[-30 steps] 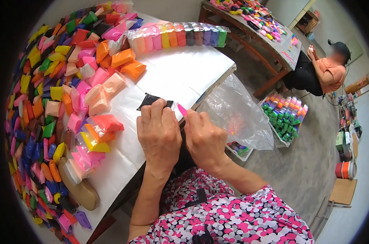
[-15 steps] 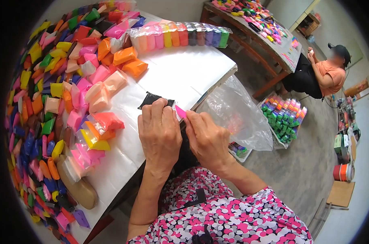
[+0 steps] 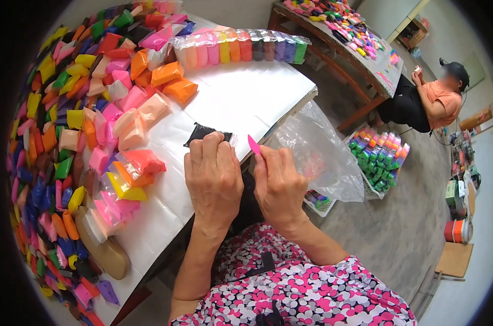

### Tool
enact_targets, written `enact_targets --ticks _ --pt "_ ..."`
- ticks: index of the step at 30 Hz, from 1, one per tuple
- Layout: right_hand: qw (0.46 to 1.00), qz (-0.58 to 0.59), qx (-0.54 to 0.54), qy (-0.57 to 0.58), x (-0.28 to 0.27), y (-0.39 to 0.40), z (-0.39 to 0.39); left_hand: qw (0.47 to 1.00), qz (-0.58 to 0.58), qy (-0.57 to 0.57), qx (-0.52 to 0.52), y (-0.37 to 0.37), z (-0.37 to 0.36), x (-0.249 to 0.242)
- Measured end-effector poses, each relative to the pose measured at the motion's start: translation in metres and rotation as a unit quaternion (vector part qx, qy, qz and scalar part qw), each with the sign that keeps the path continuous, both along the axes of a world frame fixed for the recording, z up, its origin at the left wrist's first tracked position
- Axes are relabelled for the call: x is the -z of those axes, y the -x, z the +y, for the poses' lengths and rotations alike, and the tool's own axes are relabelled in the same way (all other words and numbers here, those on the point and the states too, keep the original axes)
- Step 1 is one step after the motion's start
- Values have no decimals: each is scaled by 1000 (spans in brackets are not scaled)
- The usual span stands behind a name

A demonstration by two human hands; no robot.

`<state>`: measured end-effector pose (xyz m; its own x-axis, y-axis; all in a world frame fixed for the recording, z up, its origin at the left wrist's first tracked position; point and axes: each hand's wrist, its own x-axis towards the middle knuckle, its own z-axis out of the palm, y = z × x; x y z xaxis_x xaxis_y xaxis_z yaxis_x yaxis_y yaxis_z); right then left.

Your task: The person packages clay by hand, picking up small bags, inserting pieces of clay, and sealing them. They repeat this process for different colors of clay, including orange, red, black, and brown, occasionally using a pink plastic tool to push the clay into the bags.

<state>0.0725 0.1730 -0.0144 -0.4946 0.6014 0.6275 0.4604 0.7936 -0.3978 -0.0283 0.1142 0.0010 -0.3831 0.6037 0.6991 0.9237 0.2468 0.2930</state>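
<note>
A black packet [image 3: 202, 132] lies on the white tabletop [image 3: 224, 98] near its front edge. My left hand [image 3: 212, 176] is closed on the packet's near side, fingers curled and pressed together. Clear wrapping shows at the packet's right end. My right hand [image 3: 279, 182] is closed round the lower end of a small pink plastic blade [image 3: 253, 144], whose tip points up and away from me. The blade stands just right of the packet, apart from it.
Many coloured packets [image 3: 75, 119] are heaped on the left. A clear-wrapped row [image 3: 241, 46] lies at the back. Beyond the edge are a plastic bag [image 3: 322, 155] and a basket of packs [image 3: 374, 163]. A seated person [image 3: 444, 100] is beside another table [image 3: 360, 60].
My right hand has moved slightly right, taking the pink blade away from the packet's end and turning it more upright. My left hand has hardly moved.
</note>
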Motion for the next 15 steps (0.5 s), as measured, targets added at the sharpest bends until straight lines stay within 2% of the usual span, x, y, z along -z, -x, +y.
enact_targets --ticks 4,10,15 --pt "998 29 -52 10 1 -2 -1 1000 -4 -2 2 0 0 1" --pt "998 12 -65 12 2 6 0 1000 20 -2 -1 3 0 6" --pt "996 49 -57 52 -1 14 0 1000 -4 5 3 1 -1 1"
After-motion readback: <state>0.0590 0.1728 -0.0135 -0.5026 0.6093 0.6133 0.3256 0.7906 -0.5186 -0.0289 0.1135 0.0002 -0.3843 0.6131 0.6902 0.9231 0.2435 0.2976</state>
